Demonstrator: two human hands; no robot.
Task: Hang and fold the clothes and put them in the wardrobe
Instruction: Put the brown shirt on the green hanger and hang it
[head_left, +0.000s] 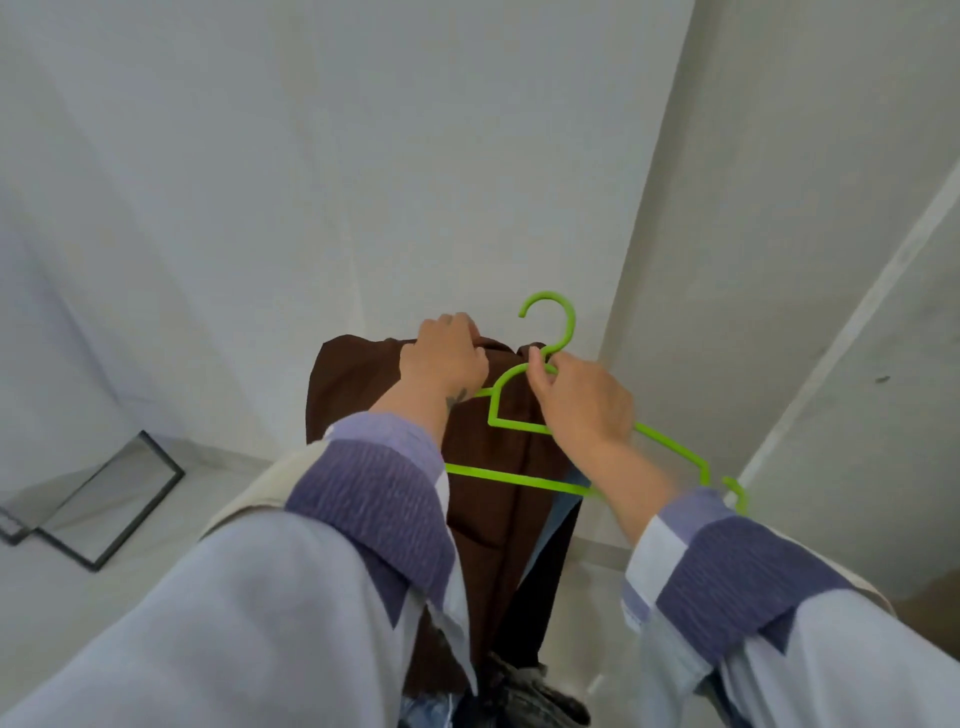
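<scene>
Left hand (445, 353) was gripping the top edge of the brown garment (483, 499), held up mid-frame w/ the rest hanging toward 6 o'clock, and right hand (582, 402) at its 3 o'clock was pinching the neck of the green hanger (519, 478), which lay in front of the cloth, not inside it yet afaict. Biggest risk imo: the slanted hanger snagging or the fabric sliding off one arm. Couldn't see the wardrobe, so no idea how far the carry was.

hanger (524, 415) before the hanging garment (483, 499); glass panes (111, 499) lower left.
</scene>
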